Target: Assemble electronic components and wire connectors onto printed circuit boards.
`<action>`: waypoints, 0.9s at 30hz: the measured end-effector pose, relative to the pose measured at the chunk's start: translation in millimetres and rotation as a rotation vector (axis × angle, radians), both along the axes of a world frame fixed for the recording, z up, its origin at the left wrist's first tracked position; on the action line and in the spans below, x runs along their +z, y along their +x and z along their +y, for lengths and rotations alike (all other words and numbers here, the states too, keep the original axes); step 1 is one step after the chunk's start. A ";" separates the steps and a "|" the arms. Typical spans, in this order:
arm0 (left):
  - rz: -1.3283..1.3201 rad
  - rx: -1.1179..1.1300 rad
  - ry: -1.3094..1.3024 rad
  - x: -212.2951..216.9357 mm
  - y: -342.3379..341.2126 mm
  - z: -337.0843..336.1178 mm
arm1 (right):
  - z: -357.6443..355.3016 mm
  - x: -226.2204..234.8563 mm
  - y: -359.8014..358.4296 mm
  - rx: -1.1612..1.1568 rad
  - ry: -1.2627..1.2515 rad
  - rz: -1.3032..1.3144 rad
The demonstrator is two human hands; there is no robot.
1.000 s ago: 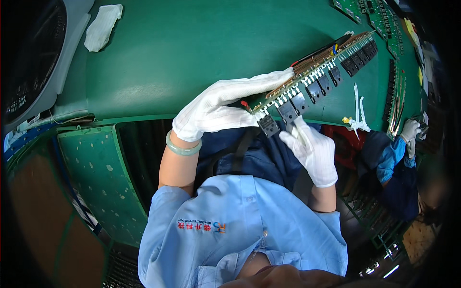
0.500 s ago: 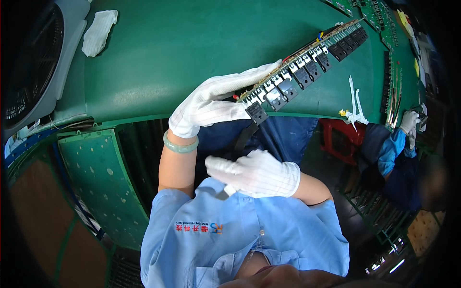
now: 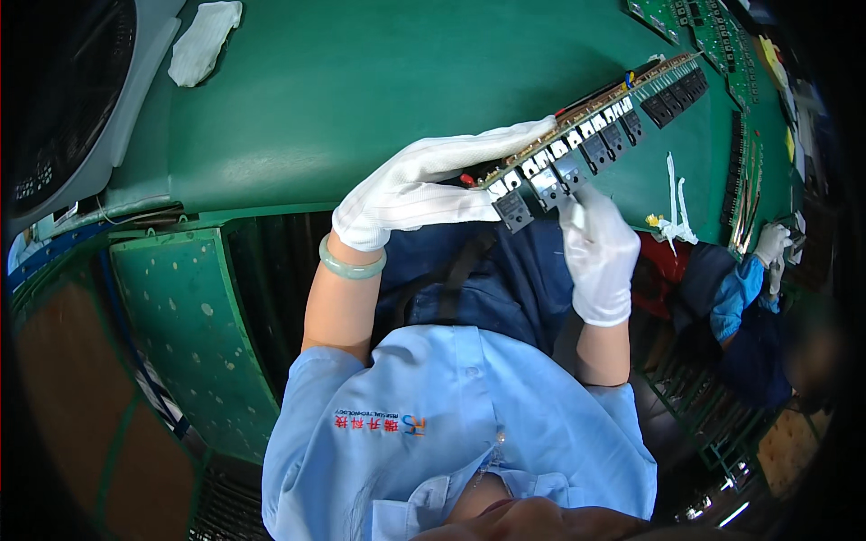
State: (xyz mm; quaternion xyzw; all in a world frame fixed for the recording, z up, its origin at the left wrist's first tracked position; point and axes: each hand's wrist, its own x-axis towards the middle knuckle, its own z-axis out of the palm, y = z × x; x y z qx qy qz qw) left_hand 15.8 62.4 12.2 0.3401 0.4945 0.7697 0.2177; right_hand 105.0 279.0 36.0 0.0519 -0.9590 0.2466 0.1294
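My left hand, in a white glove, grips the near-left end of a long circuit board, thumb below and fingers along its far side. The board is tilted on edge, its right end raised toward the upper right. A row of flat black components with metal legs and white pieces sticks out along its lower side. My gloved right hand is below the board, its fingertips pinched together at one of these components near the left end. Whatever is between those fingertips is hidden and blurred.
A green mat covers the table. A white cloth piece lies far left beside a grey fan. White strips lie near the front edge. More circuit boards lie far right, and another person's gloved hands work there.
My right hand has moved from in front of my chest up and right to the components under the board. The board and my left hand have shifted slightly right in the view.
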 end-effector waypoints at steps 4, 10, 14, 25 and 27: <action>-0.011 0.009 -0.049 -2.6 0.8 -1.2 | -12.5 10.8 6.7 -0.091 -0.169 -0.151; -0.185 -0.031 0.028 -0.3 3.6 -1.0 | -8.0 -1.6 4.9 0.189 0.123 0.084; -0.172 0.025 -0.086 1.0 5.9 0.8 | -24.9 6.4 6.4 0.018 -0.024 -0.097; -0.137 0.021 -0.054 2.2 4.5 1.0 | -27.8 -5.5 1.5 0.040 -0.013 -0.008; -0.163 -0.001 0.004 -1.0 4.6 0.2 | -28.6 -2.8 1.0 0.049 0.018 -0.015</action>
